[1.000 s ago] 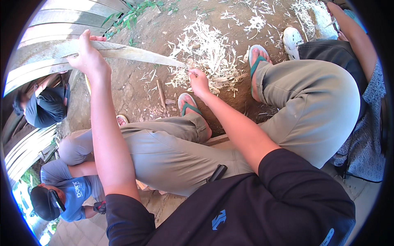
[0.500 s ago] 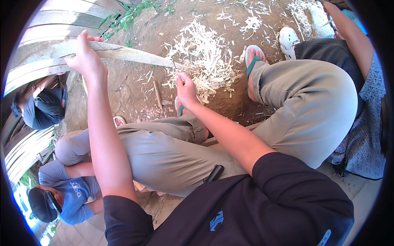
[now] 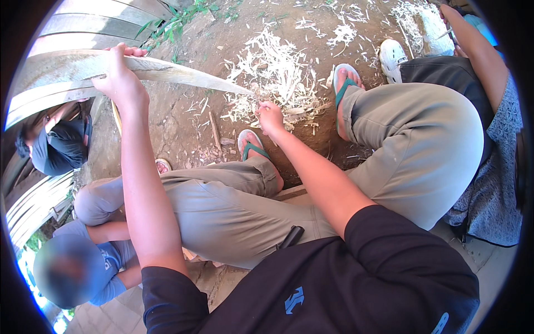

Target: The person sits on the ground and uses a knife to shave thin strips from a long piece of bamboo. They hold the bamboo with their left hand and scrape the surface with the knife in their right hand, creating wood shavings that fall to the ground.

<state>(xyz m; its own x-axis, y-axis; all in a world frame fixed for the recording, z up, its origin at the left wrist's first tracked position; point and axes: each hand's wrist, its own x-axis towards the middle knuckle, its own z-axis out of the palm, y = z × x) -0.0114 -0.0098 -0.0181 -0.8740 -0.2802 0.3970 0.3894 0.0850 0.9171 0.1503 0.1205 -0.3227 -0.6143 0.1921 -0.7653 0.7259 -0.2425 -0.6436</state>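
A long pale strip of wood stretches from the upper left toward the middle and tapers to its tip. My left hand is closed around it, thumb and fingers over its edges. Just past the tip, my right hand makes a fist, apart from the wood. In that fist is a small knife, mostly hidden by the fingers; its blade hardly shows. Below and behind the tip lies a pile of pale wood shavings on the dirt.
My sandalled feet rest near the shavings. A person sits close at my right, with more shavings by their hands. Two others are at left, one in a blue shirt. Slatted boards stand at upper left; a loose stick lies on the ground.
My right hand has moved right and slightly down, from beside the strip to past its tip. The left hand keeps its grip, shifting very little.
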